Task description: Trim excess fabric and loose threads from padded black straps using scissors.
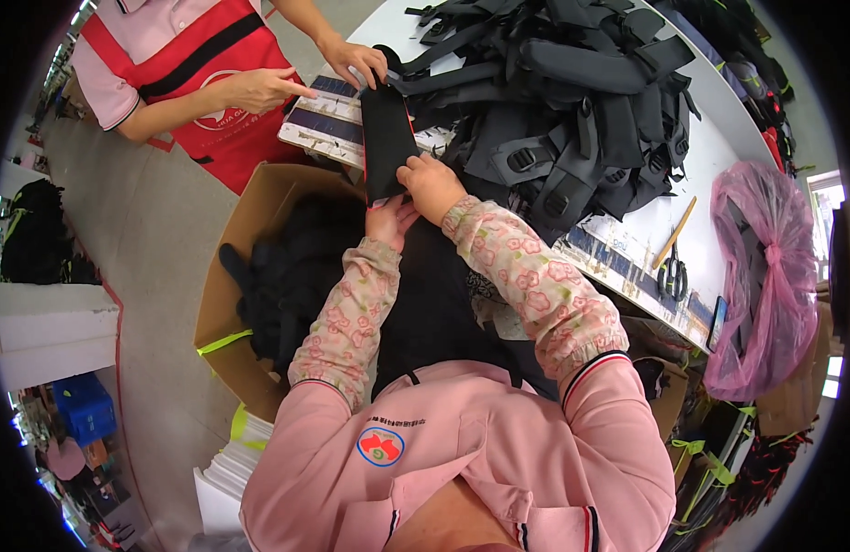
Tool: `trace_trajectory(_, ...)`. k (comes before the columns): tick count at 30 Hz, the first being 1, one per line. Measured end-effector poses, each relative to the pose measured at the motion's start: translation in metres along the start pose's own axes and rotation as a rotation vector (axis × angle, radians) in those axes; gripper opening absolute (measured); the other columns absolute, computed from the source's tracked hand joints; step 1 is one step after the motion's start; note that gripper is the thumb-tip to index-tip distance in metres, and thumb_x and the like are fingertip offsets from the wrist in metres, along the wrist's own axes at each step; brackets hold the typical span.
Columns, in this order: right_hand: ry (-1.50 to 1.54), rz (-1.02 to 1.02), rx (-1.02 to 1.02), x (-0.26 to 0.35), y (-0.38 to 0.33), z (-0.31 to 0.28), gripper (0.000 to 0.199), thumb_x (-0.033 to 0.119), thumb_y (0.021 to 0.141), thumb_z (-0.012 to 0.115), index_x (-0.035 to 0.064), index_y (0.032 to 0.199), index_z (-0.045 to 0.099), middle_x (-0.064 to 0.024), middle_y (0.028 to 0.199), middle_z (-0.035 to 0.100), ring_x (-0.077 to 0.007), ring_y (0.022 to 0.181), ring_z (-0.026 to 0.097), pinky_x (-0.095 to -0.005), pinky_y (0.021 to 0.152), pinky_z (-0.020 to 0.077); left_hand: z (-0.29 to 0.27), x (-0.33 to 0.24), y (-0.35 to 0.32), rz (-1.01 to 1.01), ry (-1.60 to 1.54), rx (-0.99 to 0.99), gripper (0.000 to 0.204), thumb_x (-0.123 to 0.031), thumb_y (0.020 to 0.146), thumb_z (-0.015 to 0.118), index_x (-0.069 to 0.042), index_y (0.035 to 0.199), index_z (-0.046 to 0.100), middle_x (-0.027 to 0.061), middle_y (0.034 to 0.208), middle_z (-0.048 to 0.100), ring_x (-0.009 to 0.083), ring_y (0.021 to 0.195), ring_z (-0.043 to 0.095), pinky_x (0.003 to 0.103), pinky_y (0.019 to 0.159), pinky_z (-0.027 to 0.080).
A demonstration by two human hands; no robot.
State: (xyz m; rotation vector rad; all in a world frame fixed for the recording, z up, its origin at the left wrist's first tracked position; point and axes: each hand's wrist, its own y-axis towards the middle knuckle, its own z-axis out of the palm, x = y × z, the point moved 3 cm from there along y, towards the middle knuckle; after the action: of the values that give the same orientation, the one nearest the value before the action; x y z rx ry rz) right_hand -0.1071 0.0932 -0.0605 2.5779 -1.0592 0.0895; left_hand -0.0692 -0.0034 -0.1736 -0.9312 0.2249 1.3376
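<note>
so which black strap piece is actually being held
The flat black panel with a red edge, gripped by both hands, left and right; the rest lie piled.

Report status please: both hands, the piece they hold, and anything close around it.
Left hand and right hand grip the near end of black fabric panel. Co-worker's hand on its far end. Strap pile close right; cardboard box below.

Grey concrete floor [158, 230], white worktable [719, 138], bright window [825, 193] at right.
</note>
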Motion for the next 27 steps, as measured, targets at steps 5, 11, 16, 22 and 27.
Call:
trace_trajectory(5, 0.172, -0.149, -0.149, 0.037, -0.016, -0.017, 0.019, 0.009, 0.065, 0.061, 0.0049, 0.083, 0.057, -0.0094, 0.084, 0.054, -0.0273, 0.082, 0.054, -0.0371, 0.073, 0.0456, -0.031, 0.001, 0.017, 0.683, 0.73, 0.282, 0.019, -0.016, 0.093, 0.054, -0.007, 0.109, 0.058, 0.007, 0.102, 0.062, 0.0186, 0.092, 0.062, 0.032, 0.081, 0.05)
trace_trajectory(11, 0.007, 0.027, -0.304, 0.02, -0.029, 0.004, 0.02, 0.009, 0.077, 0.053, -0.002, 0.093, 0.056, -0.0148, 0.101, 0.056, -0.0307, 0.099, 0.053, -0.0377, 0.086, 0.0443, 0.001, 0.008, 0.027, -0.005, 0.015, 0.257, 0.028, -0.024, 0.099, 0.035, -0.008, 0.113, 0.054, 0.0071, 0.117, 0.056, 0.0171, 0.109, 0.053, 0.032, 0.093, 0.043)
trace_trajectory(16, 0.143, 0.091, 0.026, 0.017, -0.004, 0.005, 0.026, 0.009, 0.072, 0.058, -0.0016, 0.096, 0.057, -0.0159, 0.098, 0.059, -0.0327, 0.1, 0.056, -0.0391, 0.089, 0.0444, -0.007, 0.001, 0.024, 0.048, 0.065, 0.232, 0.036, -0.03, 0.099, 0.032, -0.008, 0.121, 0.049, 0.0097, 0.122, 0.056, 0.0238, 0.113, 0.054, 0.038, 0.097, 0.043)
trace_trajectory(22, 0.303, 0.02, 0.274, -0.02, 0.015, 0.006, 0.026, 0.003, 0.068, 0.059, -0.0018, 0.094, 0.059, -0.0194, 0.097, 0.061, -0.0365, 0.095, 0.06, -0.0413, 0.078, 0.0496, 0.009, -0.014, 0.003, -0.062, 0.128, 0.178, 0.024, -0.018, 0.092, 0.047, -0.002, 0.109, 0.054, 0.0145, 0.099, 0.063, 0.029, 0.088, 0.063, 0.047, 0.08, 0.052)
trace_trajectory(27, 0.571, 0.107, 0.426, -0.03, 0.022, 0.013, 0.023, -0.002, 0.072, 0.053, -0.0023, 0.095, 0.058, -0.0222, 0.084, 0.061, -0.038, 0.078, 0.061, -0.0382, 0.067, 0.0487, 0.001, -0.013, 0.003, -0.077, 0.175, 0.285, 0.034, -0.028, 0.095, 0.034, -0.003, 0.109, 0.052, 0.0182, 0.106, 0.06, 0.0317, 0.093, 0.062, 0.049, 0.085, 0.05)
